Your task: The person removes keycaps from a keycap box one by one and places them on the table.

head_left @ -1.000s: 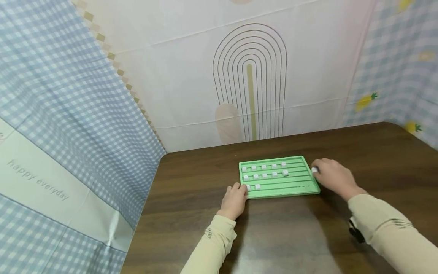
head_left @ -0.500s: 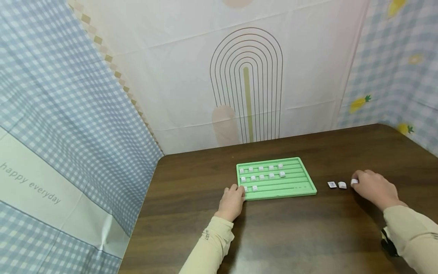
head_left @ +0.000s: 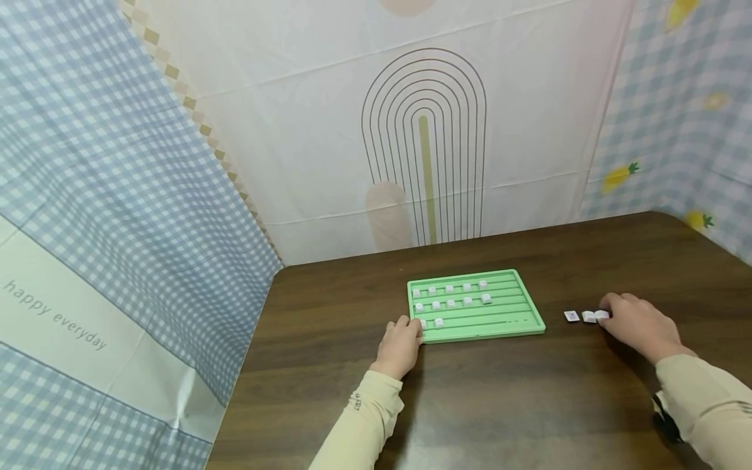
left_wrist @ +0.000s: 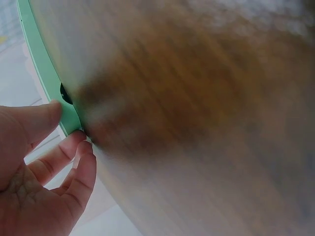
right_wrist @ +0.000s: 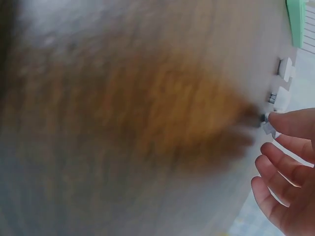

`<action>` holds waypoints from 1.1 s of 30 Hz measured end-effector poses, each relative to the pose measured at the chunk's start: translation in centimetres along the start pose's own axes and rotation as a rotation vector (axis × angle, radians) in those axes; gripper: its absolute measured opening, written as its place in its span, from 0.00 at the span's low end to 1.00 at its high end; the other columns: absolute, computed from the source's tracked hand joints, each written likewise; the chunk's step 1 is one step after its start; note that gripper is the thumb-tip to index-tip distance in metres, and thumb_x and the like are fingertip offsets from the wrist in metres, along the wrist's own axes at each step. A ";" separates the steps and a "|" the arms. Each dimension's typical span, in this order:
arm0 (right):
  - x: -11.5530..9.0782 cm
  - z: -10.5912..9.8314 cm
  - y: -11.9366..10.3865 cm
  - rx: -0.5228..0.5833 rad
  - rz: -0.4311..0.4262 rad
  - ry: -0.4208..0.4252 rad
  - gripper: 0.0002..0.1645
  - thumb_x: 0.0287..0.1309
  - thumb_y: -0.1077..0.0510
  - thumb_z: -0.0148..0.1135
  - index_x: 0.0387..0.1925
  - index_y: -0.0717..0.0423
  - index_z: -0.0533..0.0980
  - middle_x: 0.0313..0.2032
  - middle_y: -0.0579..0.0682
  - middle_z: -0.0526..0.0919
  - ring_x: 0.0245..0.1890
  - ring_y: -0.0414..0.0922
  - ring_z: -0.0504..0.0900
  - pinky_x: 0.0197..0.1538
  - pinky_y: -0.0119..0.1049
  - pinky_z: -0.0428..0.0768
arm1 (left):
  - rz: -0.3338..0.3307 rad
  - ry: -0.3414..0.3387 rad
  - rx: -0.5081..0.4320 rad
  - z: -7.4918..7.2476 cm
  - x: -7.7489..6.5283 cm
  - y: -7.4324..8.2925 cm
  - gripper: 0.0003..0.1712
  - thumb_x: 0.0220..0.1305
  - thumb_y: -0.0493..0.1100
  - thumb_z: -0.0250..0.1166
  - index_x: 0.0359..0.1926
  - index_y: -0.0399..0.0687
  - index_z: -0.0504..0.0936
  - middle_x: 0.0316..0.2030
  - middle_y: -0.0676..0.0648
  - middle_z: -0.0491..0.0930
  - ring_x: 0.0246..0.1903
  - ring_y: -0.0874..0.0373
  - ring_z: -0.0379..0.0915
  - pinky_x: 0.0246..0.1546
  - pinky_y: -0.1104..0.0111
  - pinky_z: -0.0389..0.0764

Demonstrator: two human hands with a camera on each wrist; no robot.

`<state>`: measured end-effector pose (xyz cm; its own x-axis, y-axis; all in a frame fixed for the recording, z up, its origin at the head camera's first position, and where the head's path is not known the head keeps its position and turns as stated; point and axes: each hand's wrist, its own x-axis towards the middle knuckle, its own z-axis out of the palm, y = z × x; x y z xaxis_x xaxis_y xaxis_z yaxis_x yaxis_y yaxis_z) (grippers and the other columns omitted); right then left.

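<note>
My left hand holds the near left corner of a green ribbed tray. In the left wrist view the thumb lies on the tray's side wall, with fingertips at its corner. Small white keycaps stand in rows on the tray's left part; the left fingers partly cover one. Right of the tray my right hand pinches a white keycap between thumb and index finger, down at the table. It is close beside or touching another keycap. A third keycap lies farther left, a dark mark on its top.
The dark wooden table reaches back to a patterned cloth wall. Blue checked cloth hangs along the left side, and more cloth hangs at the right.
My right hand has moved right from the tray's right edge with a keycap, then shifted slightly left, bringing it against or near the middle keycap. The left hand has stayed at the tray corner.
</note>
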<state>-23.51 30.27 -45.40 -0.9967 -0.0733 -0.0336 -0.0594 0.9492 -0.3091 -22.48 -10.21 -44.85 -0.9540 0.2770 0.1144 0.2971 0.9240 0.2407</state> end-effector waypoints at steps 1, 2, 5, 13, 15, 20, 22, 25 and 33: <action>0.1 -0.1 -0.3 0.000 -0.005 0.005 0.22 0.55 0.57 0.56 0.48 0.67 0.71 0.45 0.69 0.72 0.41 0.66 0.72 0.27 0.52 0.70 | 0.000 0.003 0.000 0.0 0.0 0.0 0.07 0.63 0.42 0.59 0.29 0.49 0.70 0.33 0.50 0.69 0.30 0.55 0.61 0.22 0.69 0.66; 0.1 -0.2 -0.6 0.000 -0.009 0.012 0.22 0.54 0.57 0.55 0.48 0.67 0.70 0.46 0.69 0.72 0.42 0.66 0.72 0.27 0.53 0.71 | -0.001 0.005 0.002 0.0 0.0 -0.1 0.07 0.63 0.42 0.59 0.29 0.49 0.70 0.33 0.50 0.69 0.30 0.55 0.61 0.22 0.69 0.66; 0.4 -0.6 -1.7 0.007 -0.020 0.030 0.22 0.54 0.59 0.53 0.50 0.67 0.69 0.48 0.70 0.69 0.44 0.67 0.70 0.29 0.56 0.71 | -0.001 0.010 0.004 0.0 -0.1 -0.2 0.07 0.63 0.42 0.59 0.29 0.50 0.70 0.33 0.50 0.68 0.30 0.55 0.61 0.22 0.69 0.66; 1.7 0.1 -6.2 0.013 -0.095 0.123 0.20 0.55 0.60 0.56 0.49 0.65 0.72 0.47 0.68 0.72 0.44 0.65 0.73 0.31 0.56 0.74 | 0.017 0.006 -0.006 -0.2 -0.2 -0.2 0.08 0.64 0.41 0.58 0.29 0.49 0.69 0.32 0.49 0.68 0.29 0.56 0.58 0.23 0.71 0.63; 2.1 0.5 -7.5 0.018 -0.120 0.135 0.18 0.55 0.60 0.56 0.47 0.63 0.73 0.46 0.67 0.73 0.43 0.64 0.74 0.32 0.56 0.75 | 0.023 0.010 -0.006 -0.2 -0.2 -0.2 0.08 0.64 0.41 0.58 0.28 0.49 0.69 0.32 0.50 0.68 0.28 0.56 0.58 0.23 0.71 0.63; 3.1 1.5 -10.6 0.019 -0.165 0.129 0.15 0.56 0.59 0.56 0.46 0.61 0.75 0.45 0.64 0.76 0.44 0.61 0.75 0.34 0.54 0.76 | 0.030 0.030 0.004 -0.1 -0.1 -0.2 0.08 0.63 0.41 0.59 0.28 0.49 0.69 0.31 0.50 0.68 0.28 0.56 0.58 0.23 0.71 0.64; 3.4 1.9 -11.8 0.019 -0.184 0.127 0.15 0.56 0.60 0.57 0.45 0.60 0.76 0.44 0.63 0.77 0.43 0.60 0.76 0.32 0.51 0.76 | 0.033 0.035 0.010 -0.1 -0.1 -0.2 0.08 0.63 0.41 0.59 0.28 0.49 0.70 0.31 0.50 0.68 0.27 0.56 0.58 0.23 0.72 0.64; 3.9 2.4 -13.5 0.031 -0.215 0.127 0.13 0.55 0.60 0.58 0.43 0.58 0.77 0.44 0.61 0.78 0.42 0.57 0.77 0.28 0.47 0.76 | 0.036 0.038 0.021 0.0 -0.1 -0.2 0.08 0.63 0.42 0.59 0.28 0.49 0.70 0.31 0.50 0.68 0.27 0.56 0.58 0.24 0.72 0.64; 4.7 3.6 -17.3 0.049 -0.301 0.122 0.11 0.54 0.60 0.59 0.41 0.57 0.78 0.41 0.56 0.81 0.40 0.54 0.79 0.35 0.47 0.77 | 0.032 0.033 0.035 0.0 0.0 -0.2 0.08 0.62 0.43 0.60 0.29 0.50 0.70 0.32 0.50 0.69 0.28 0.56 0.60 0.25 0.72 0.65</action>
<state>-26.93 12.39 -43.66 -0.9343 -0.3084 0.1789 -0.3525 0.8745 -0.3332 -22.49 -10.36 -44.91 -0.9420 0.2985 0.1536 0.3257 0.9235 0.2026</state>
